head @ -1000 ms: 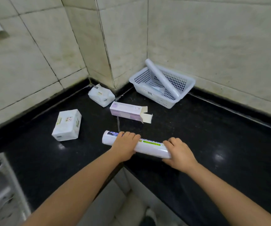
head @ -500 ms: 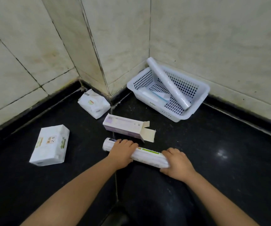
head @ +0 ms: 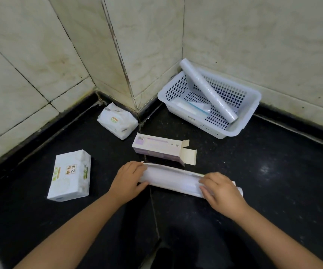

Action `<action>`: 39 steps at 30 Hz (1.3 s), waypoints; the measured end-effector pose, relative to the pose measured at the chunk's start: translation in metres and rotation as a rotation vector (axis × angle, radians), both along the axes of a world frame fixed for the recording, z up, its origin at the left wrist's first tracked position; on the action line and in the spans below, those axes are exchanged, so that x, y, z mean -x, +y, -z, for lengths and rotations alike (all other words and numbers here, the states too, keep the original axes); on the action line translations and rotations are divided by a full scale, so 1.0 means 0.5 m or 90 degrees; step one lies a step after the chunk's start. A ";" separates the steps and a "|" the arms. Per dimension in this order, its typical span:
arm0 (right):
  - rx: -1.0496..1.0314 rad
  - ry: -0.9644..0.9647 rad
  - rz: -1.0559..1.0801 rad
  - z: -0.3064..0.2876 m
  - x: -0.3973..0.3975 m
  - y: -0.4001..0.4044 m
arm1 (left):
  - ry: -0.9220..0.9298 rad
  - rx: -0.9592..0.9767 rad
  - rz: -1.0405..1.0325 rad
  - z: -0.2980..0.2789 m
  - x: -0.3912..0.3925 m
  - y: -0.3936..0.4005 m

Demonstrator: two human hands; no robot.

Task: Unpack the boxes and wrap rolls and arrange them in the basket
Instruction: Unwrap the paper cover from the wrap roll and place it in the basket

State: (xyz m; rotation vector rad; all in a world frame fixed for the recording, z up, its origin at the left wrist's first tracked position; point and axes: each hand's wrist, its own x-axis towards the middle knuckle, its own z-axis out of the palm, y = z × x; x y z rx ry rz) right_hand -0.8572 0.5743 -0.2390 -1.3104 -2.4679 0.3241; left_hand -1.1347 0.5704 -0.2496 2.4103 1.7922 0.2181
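A long white wrap roll lies across the black counter in front of me, its paper wrapper spread open around it. My left hand grips its left end and my right hand grips its right end. Just behind it lies an empty purple carton with its end flaps open. The white perforated basket stands in the wall corner at the back right, with a clear wrap roll leaning diagonally in it and a small flat pack on its floor.
A white tissue box lies on the counter to the left. A soft white tissue pack sits near the tiled wall corner. Tiled walls close the back and left; the counter's front edge runs below my arms.
The roll's wrapper, closed around it before, now lies unfolded and flat. Both hands have stayed on the roll's ends. The camera has tilted closer over the counter.
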 end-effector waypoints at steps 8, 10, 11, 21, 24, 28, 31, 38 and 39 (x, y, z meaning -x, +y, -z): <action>0.197 -0.274 -0.007 0.036 0.075 0.058 | -0.005 0.148 -0.081 0.022 0.019 0.014; 0.199 -0.318 -0.013 0.045 0.084 0.067 | 0.013 0.172 -0.086 0.018 0.016 0.018; 0.207 -0.318 -0.013 0.046 0.084 0.067 | 0.010 0.183 -0.088 0.013 0.014 0.018; 0.192 0.080 0.014 -0.170 -0.001 0.152 | -0.234 -0.148 -0.129 -0.133 -0.032 0.114; 0.139 0.066 0.141 -0.216 0.008 0.265 | -0.158 -0.100 -0.103 -0.146 -0.057 0.211; 0.086 -0.053 0.268 -0.208 0.038 0.420 | 0.014 0.003 -0.087 -0.127 -0.103 0.335; 0.093 -0.121 0.292 -0.159 0.059 0.492 | 0.094 0.083 -0.079 -0.100 -0.135 0.386; 0.091 -0.180 0.299 -0.048 0.077 0.539 | 0.069 0.177 -0.058 -0.050 -0.144 0.408; 0.087 -0.184 0.303 -0.038 0.077 0.536 | 0.055 0.179 -0.058 -0.044 -0.140 0.405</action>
